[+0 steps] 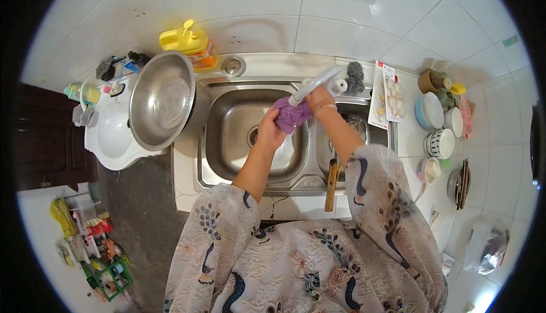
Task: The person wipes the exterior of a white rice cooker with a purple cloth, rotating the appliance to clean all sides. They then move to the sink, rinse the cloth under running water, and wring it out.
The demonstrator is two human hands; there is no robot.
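Observation:
A crumpled purple cloth point(292, 118) is bunched up under the tip of the white faucet point(314, 85), above the divider side of the left sink basin point(233, 136). My left hand point(272, 132) grips the cloth from its left side. On the other side, my right hand point(322, 98) closes on the cloth's right edge; the faucet's spout partly covers its fingers. A bracelet circles my right wrist. Whether water is running, I cannot make out.
A large metal bowl point(165, 101) leans left of the sink, by a yellow jug point(190, 42). A wooden-handled tool point(331, 185) rests across the right basin's front edge. Stacked bowls point(439, 143) and a grey scrubber point(355, 77) are to the right. A white washbasin point(112, 131) stands far left.

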